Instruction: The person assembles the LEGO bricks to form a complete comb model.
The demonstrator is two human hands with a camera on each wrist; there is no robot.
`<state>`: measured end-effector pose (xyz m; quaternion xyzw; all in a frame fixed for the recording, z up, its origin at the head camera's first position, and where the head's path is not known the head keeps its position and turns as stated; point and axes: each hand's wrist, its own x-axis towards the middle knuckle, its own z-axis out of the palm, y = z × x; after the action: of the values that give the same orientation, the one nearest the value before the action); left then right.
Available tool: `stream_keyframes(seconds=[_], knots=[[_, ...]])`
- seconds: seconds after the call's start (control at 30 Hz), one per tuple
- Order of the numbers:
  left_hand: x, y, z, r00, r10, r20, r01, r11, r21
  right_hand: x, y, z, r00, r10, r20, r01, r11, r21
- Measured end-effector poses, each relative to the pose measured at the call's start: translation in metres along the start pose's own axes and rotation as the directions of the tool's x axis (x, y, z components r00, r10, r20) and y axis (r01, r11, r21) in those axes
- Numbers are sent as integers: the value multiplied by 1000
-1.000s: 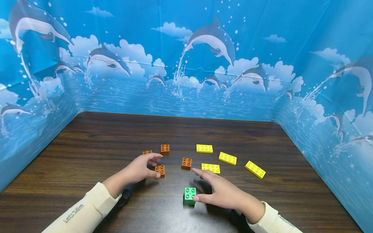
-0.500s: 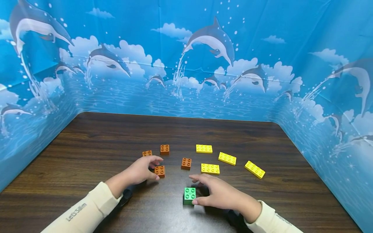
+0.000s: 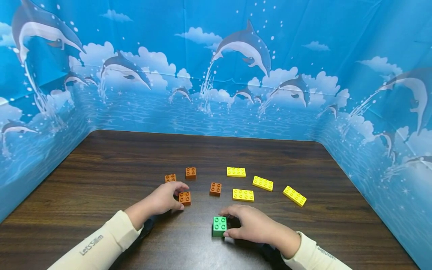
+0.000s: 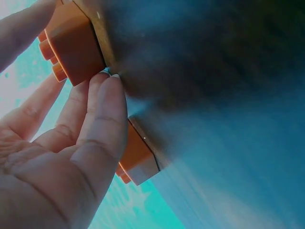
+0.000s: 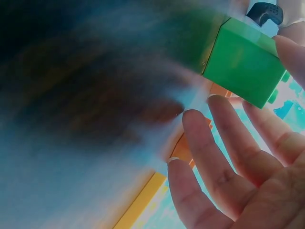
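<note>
Brick [image 3: 219, 227], green, beside right hand [image 3: 254, 225], perhaps in contact.

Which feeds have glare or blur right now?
Head: mostly sharp, pale glare on the near table; left wrist: table dark and smeared at upper right, curtain washed-out cyan; right wrist: dark blur across the left, green brick clearer.
</note>
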<state>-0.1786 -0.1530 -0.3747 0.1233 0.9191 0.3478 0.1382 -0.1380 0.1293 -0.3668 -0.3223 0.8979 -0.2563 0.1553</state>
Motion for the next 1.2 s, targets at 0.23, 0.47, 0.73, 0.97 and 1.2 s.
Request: stream_keyframes(seconds=[0.23, 0.47, 0.73, 0.97, 1.2], knots=[[1, 0, 2, 1000, -1, -4, 1, 1000, 18, 0, -1, 1, 1000, -18, -10, 17, 1000, -20], [1, 3, 2, 1000, 3, -5, -3, 999, 49, 1, 0, 2, 1000, -13, -3, 13, 1000, -20], [2, 3, 2, 1000, 22, 4, -22, 997, 75, 1, 0, 1, 1000, -19, 2, 19, 1000, -21], [0, 5, 1, 1000, 21, -2, -21, 999, 45, 1, -1, 1, 1000, -15, 12, 15, 1000, -15], [-2, 13, 4, 996, 71, -46, -71, 997, -2, 3, -1, 0, 1000, -11, 18, 11, 1000, 8]])
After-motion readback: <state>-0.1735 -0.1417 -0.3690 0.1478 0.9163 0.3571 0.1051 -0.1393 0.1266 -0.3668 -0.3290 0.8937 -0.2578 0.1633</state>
